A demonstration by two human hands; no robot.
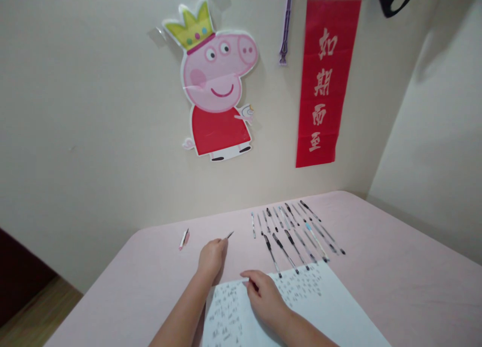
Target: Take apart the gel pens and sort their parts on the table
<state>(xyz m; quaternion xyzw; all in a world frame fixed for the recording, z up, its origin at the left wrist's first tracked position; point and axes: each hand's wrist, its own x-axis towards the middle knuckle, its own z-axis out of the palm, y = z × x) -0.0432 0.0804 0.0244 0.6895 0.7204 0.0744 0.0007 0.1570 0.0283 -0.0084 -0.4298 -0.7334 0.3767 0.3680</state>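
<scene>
My left hand [211,257] is closed around a pen [229,234] whose dark tip sticks out past my fingers over the pink table. My right hand [263,295] rests on a white sheet of paper [320,307] covered in small handwriting, fingers curled at its top edge, with nothing visibly held. Just beyond the paper lies a row of several pens [293,231], side by side.
A lone pink and white pen [184,239] lies on the pink table [395,266] to the left. The table stands against a cream wall with a cartoon pig sticker [216,81] and a red banner [326,76]. Wooden floor [33,317] shows at lower left.
</scene>
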